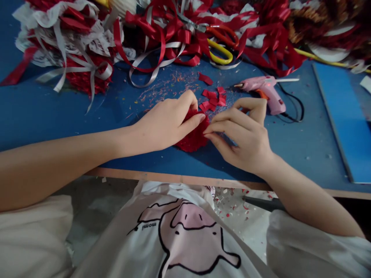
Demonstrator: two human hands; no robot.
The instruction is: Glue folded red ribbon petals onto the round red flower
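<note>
Blue tabletop (304,150) with thin wooden edge (174,178), pale grey floor (236,231) below, small red and white scraps (227,215) scattered on it, rather dim light.

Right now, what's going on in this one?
A person's left hand holds a rough red piece against the blue table. The right hand's fingertips are pinched at its right edge. Small red scraps lie just beyond, a pink glue gun to their right, tangled ribbons farther back.

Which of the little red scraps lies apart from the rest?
The single scrap at the back, closest to the red ribbons; the other scraps lie bunched.
</note>
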